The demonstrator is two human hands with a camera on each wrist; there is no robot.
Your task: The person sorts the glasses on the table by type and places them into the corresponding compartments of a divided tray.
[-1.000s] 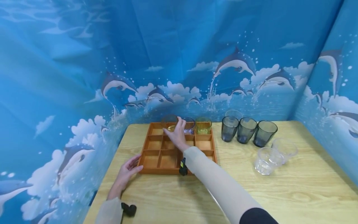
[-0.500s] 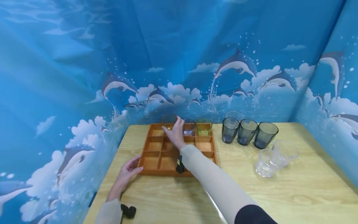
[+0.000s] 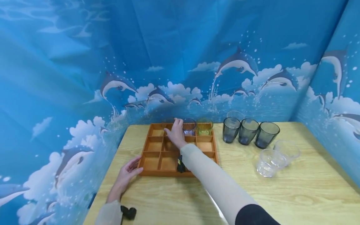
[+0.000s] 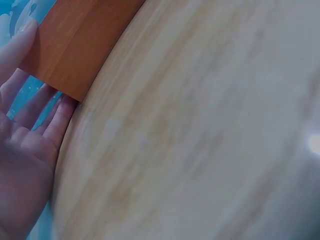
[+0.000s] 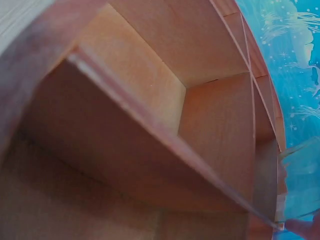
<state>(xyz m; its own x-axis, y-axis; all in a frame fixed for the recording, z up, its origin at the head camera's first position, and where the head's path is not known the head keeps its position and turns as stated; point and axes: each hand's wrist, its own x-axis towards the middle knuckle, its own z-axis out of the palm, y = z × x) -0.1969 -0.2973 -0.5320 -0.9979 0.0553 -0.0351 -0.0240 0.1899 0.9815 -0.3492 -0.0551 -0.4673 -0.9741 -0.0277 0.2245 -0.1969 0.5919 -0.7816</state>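
A divided wooden tray (image 3: 157, 172) lies on the table, its compartments in rows. My left hand (image 3: 126, 176) holds its near left corner; in the left wrist view, the thumb and fingers (image 4: 55, 120) lie about that corner. My right hand (image 3: 176, 134) reaches over the tray to the back row, holding a faint brownish drinking glass (image 3: 167, 121) at the back left. Most of that glass is hidden or hard to make out; the right wrist view catches only its clear side and a fingertip. Beside the hand, a bluish glass (image 3: 189, 126) and a yellow-green glass (image 3: 204, 127) stand in back-row compartments.
Right of the tray, three dark grey glasses (image 3: 248, 132) stand in a row with a clear glass (image 3: 235, 114) behind. Nearer are two more clear glasses (image 3: 265, 165), close together. A blue dolphin-print curtain (image 3: 180, 62) hangs behind the wooden table (image 3: 309, 187).
The brownish glass has sunk lower at the tray's back left, with my right hand staying close around it. My left hand has kept its place on the tray corner.
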